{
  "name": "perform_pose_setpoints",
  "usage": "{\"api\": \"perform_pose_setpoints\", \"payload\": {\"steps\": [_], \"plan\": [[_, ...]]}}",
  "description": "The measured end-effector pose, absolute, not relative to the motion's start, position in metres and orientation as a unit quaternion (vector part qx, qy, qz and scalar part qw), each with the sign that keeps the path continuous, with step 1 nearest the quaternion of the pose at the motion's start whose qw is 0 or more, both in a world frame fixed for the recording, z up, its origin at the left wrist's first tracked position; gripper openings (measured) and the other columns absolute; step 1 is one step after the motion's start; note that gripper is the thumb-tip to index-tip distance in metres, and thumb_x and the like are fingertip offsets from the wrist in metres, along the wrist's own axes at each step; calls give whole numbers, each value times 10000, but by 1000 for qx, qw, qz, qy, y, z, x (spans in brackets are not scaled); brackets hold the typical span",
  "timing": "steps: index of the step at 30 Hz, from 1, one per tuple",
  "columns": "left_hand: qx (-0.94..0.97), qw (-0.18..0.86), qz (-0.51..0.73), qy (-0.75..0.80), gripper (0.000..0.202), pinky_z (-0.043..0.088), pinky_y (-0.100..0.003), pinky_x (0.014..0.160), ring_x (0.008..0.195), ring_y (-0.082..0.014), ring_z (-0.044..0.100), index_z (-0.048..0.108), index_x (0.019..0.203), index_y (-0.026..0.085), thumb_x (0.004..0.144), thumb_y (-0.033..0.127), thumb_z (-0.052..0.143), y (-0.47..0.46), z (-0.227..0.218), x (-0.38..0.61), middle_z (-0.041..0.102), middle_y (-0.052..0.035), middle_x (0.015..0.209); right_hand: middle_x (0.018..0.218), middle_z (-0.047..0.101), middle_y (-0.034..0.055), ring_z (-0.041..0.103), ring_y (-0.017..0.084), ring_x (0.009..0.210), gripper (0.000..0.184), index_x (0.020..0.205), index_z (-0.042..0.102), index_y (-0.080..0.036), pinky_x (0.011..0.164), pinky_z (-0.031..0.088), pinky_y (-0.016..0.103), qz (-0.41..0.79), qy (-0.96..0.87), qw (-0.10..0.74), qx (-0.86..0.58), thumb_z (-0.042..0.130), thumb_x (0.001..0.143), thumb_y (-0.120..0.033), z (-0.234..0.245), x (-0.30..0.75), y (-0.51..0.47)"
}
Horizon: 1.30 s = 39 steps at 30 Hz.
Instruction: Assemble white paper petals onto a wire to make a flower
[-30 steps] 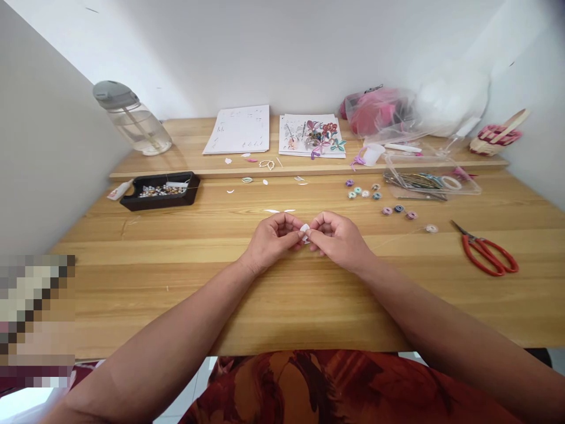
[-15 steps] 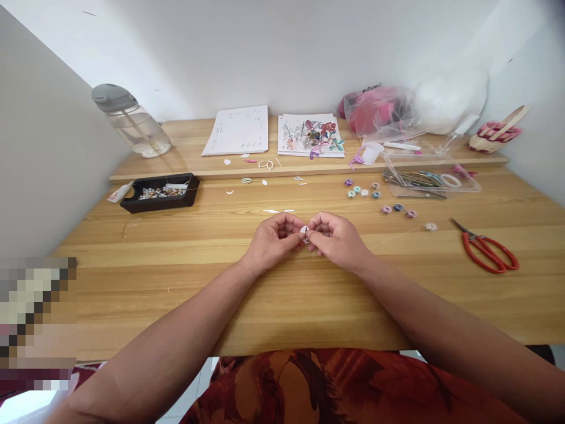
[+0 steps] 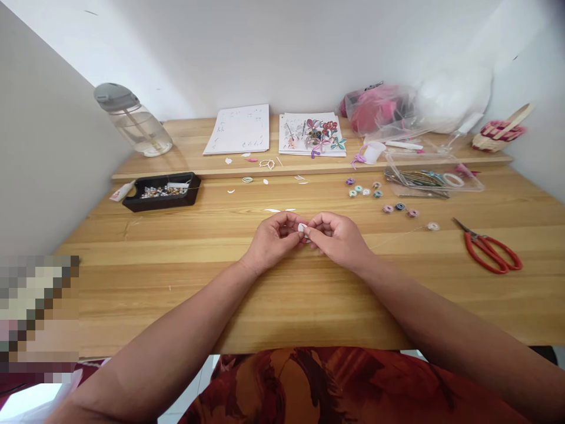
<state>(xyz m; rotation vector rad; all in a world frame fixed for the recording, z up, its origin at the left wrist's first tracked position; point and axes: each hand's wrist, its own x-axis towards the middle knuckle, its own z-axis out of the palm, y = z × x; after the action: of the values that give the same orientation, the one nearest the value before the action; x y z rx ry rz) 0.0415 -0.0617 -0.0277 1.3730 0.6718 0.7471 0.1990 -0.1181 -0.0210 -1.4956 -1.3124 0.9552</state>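
White, thin-looking stuff, paper or cloth, cannot tell: small white piece (image 3: 302, 228) held up between both hands, just above the tabletop near its middle. Left hand (image 3: 274, 240) pinches it, thumb against curled forefinger; right hand (image 3: 338, 240) pinches the other side, thumb across it. Fingertips nearly meet, hiding much of it.

Handling, my judgement: light pressure, edges only, or it may crease. One pinch should hold while the other shifts. Pale thread (image 3: 395, 238) runs from a white bobbin (image 3: 433, 226) toward the right hand; where it ends, cannot tell. Worth keeping it slack, clear of the wrist.

Surface: wood-grain table (image 3: 273, 312). Two white petal-shaped cutouts (image 3: 272, 210) lie just beyond the left hand. Coloured bobbins (image 3: 388, 209) in loose clusters farther right; red-handled scissors (image 3: 489, 252) well off to the right, blades pointing up and left. At left, black tray (image 3: 161, 204) of metallic-looking beads (image 3: 159, 191).

Room: raised ledge (image 3: 185, 141) along a pale wall (image 3: 282, 53). On it, water bottle (image 3: 140, 128), marked paper sheets (image 3: 236, 129), flower-shaped ornaments (image 3: 321, 141) on more paper, clear plastic bag with pink contents (image 3: 375, 112), woven basket (image 3: 495, 138). Walls close in on both sides.
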Motion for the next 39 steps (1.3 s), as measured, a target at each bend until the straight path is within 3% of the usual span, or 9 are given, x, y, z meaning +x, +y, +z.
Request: {"api": "perform_pose_setpoints", "payload": {"steps": [13, 22, 29, 39], "plan": [[578, 648, 342, 359, 268, 554, -277, 643, 686, -143, 661, 588, 922, 141, 696, 211, 714, -61, -27, 41, 657, -39, 797, 712, 695, 38, 617, 134, 564, 216, 783, 617, -187, 495, 474, 245, 386, -531, 436, -616, 643, 803, -401, -19, 198, -119], [609, 627, 333, 354, 188, 498, -227, 542, 611, -119, 618, 554, 835, 159, 718, 221, 688, -60, -27, 41, 617, -6, 702, 728, 690, 34, 617, 121, 563, 216, 809, 626, -180, 486, 472, 227, 407, -526, 435, -607, 662, 795, -393, -19, 198, -119], [606, 634, 338, 342, 223, 490, -230, 596, 632, -106, 614, 548, 847, 156, 709, 232, 706, -59, -30, 41, 633, -12, 736, 728, 693, 28, 620, 123, 574, 216, 814, 623, -187, 494, 480, 229, 414, -525, 442, -598, 668, 789, -396, -18, 197, -120], [632, 606, 332, 351, 247, 449, -210, 522, 554, -93, 575, 595, 924, 166, 733, 280, 702, -58, -31, 40, 638, -5, 698, 732, 677, 26, 616, 136, 585, 213, 859, 630, -193, 512, 461, 249, 393, -549, 420, -606, 649, 816, -401, -21, 198, -120]]}}
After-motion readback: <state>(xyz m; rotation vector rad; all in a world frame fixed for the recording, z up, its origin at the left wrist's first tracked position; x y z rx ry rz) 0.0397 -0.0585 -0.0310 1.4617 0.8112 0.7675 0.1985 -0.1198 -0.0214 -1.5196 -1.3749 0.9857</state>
